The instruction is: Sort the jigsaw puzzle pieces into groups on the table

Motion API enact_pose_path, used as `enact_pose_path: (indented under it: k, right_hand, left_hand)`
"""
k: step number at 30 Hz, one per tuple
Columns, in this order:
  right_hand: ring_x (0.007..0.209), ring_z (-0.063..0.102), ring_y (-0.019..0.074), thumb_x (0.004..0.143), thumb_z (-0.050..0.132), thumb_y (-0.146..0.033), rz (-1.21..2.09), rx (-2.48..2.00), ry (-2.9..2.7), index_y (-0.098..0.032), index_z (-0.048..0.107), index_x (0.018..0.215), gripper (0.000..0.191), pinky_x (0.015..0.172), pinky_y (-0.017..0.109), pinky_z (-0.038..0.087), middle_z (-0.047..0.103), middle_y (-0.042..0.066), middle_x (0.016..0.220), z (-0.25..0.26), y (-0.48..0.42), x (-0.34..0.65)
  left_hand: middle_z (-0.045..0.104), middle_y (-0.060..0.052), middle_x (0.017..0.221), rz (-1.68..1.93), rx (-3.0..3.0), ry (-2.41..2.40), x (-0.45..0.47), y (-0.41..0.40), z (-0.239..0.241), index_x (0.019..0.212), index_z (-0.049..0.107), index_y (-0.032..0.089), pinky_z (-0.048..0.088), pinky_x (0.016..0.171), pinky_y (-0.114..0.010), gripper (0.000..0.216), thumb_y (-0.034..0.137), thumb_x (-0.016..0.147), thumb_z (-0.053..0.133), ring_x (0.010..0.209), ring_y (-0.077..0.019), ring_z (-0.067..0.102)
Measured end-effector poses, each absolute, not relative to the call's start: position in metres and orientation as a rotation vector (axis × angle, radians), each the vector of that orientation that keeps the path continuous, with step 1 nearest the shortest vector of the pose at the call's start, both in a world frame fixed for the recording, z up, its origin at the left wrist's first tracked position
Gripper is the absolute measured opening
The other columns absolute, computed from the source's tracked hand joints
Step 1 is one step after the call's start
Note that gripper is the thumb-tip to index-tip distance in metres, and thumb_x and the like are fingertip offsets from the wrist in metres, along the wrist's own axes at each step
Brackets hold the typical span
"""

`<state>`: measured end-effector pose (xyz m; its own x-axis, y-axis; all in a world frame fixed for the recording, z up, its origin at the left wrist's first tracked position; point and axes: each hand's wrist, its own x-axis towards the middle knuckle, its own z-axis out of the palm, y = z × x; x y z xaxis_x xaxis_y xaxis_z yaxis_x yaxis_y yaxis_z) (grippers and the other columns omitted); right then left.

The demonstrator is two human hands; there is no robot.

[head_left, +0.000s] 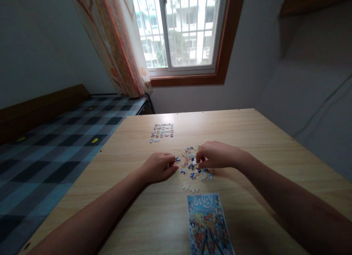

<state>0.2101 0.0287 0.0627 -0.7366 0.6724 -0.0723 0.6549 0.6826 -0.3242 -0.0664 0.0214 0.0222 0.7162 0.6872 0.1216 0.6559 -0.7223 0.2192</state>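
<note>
A loose heap of small jigsaw pieces (192, 167) lies in the middle of a pale wooden table (261, 137). My left hand (159, 167) rests on the table just left of the heap, fingers curled and pinched on a small blue piece (177, 159). My right hand (216, 155) lies over the heap's right side, fingers bent down into the pieces; what they hold, if anything, is hidden. Farther back, a partly joined block of pieces (162, 132) lies flat. A colourful puzzle picture card (209, 225) lies near the front edge.
A bed with a blue and black checked cover (49, 152) runs along the table's left side. Behind the table are a window (189, 31), an orange patterned curtain (121, 46) and grey walls.
</note>
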Motion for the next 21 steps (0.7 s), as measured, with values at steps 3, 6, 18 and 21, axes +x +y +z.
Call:
enact_pose_path:
  k: [3,6,18,21]
  right_hand:
    - [0.066,0.062,0.0161,0.081,0.073,-0.025,0.392,-1.226,-2.887,-0.025,0.08,0.086,0.009,0.059,0.027,0.038,0.075,0.003,0.077,0.064,0.022,0.205]
    - [0.067,0.063,0.0173,0.082,0.073,-0.03,0.31,-1.287,-2.904,-0.025,0.08,0.088,0.011,0.059,0.027,0.038,0.076,0.005,0.079,0.064,0.02,0.203]
    - [0.066,0.063,0.0173,0.083,0.072,-0.032,0.23,-1.333,-2.933,-0.025,0.08,0.083,0.011,0.059,0.027,0.039,0.076,0.005,0.077,0.06,0.019,0.198]
    - [0.066,0.063,0.0173,0.083,0.071,-0.027,0.227,-1.351,-2.939,-0.025,0.08,0.08,0.009,0.058,0.027,0.038,0.075,0.005,0.076,0.06,0.021,0.199]
  left_hand:
    - [0.064,-0.001,0.07,0.333,2.721,1.061,-0.066,0.019,0.023,0.081,0.063,0.021,0.043,0.063,-0.027,0.022,0.038,0.09,0.054,0.063,-0.0142,0.058]
    - [0.069,-0.002,0.079,0.338,2.715,0.99,-0.064,0.016,0.022,0.096,0.07,0.023,0.048,0.069,-0.028,0.022,0.038,0.09,0.055,0.072,-0.0158,0.063]
    - [0.072,-0.002,0.086,0.261,2.706,1.012,-0.062,0.015,0.023,0.096,0.076,0.027,0.051,0.072,-0.027,0.026,0.036,0.093,0.052,0.075,-0.015,0.066]
    - [0.073,-0.002,0.086,0.289,2.721,1.035,-0.064,0.017,0.021,0.095,0.076,0.027,0.05,0.071,-0.027,0.026,0.036,0.094,0.052,0.074,-0.0145,0.066]
